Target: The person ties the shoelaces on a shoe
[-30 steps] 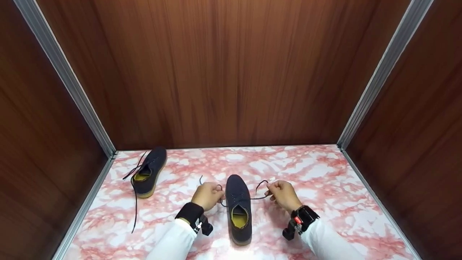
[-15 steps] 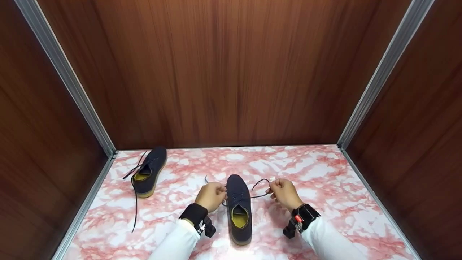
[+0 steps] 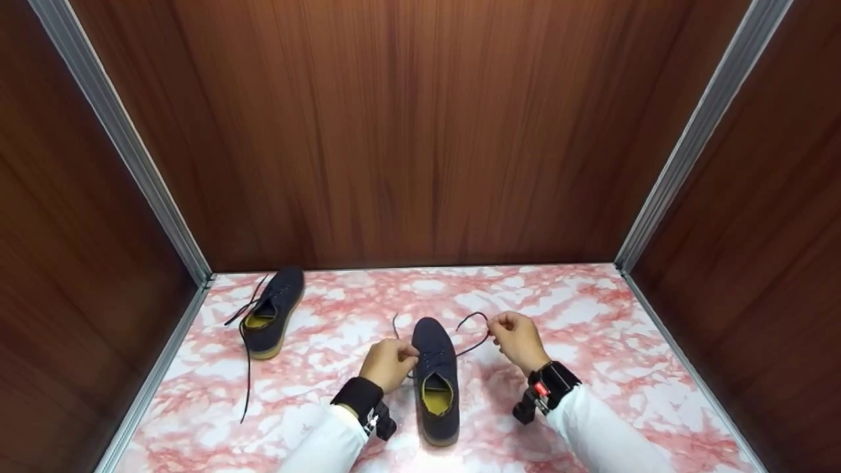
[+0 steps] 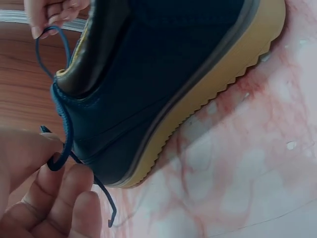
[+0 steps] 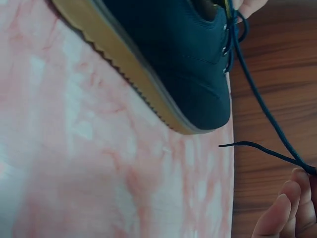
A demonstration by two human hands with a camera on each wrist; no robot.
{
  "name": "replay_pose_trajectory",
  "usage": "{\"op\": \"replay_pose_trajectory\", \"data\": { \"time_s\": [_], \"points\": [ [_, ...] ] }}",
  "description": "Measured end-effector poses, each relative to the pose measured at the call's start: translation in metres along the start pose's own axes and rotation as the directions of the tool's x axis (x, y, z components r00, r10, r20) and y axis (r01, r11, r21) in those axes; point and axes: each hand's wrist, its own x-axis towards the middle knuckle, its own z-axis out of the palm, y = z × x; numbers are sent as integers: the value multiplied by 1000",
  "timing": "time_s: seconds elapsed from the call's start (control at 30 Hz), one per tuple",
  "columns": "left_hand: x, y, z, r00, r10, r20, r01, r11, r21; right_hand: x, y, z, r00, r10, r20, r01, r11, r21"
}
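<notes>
A dark navy lace-up shoe (image 3: pixel 435 341) with a yellow insole stands toe-away on the table, its tan ridged sole (image 4: pixel 223 72) showing in the left wrist view. My left hand (image 3: pixel 389 362), beside its left side, pinches one shoelace (image 4: pixel 69 126) between thumb and index finger; the lace's tip dangles below the fingers. To the right of the shoe, my right hand (image 3: pixel 518 338) pinches the other lace (image 5: pixel 262 109), which runs from the eyelets to the fingers. Its free end (image 5: pixel 247 144) curves back toward the toe.
A second navy shoe (image 3: pixel 279 295) stands at the back left, its loose laces (image 3: pixel 248 387) trailing over the pink-and-white marbled tabletop (image 3: pixel 558 295). Brown wood-grain panels (image 3: pixel 407 131) with metal corner strips (image 3: pixel 696 138) enclose the back and both sides.
My left hand has moved right, up to the shoe's edge, with its lace. My right hand has shifted slightly away from me, lifting its lace. Both shoes have stayed in place.
</notes>
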Motion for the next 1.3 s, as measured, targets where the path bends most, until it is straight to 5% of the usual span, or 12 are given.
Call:
{"op": "replay_pose_trajectory", "data": {
  "time_s": [0.37, 0.83, 1.13, 1.3],
  "points": [
    [-3, -6, 2, 997, -52, -63, 51, 998, -21, 7, -25, 15, 993, -120, 13, 121, 992, -38],
    [-5, -8, 3, 993, -74, -88, 72, 997, -35, 7, -53, 46, 952, -298, 75, 307, 931, -198],
    [-5, -9, 4, 992, -88, -93, 85, 996, -39, 2, -59, 58, 885, -331, 327, 422, 866, -266],
    [-6, -11, 2, 992, -86, -97, 82, 995, -48, 5, -54, 51, 871, -328, 365, 435, 861, -264]
  ]
}}
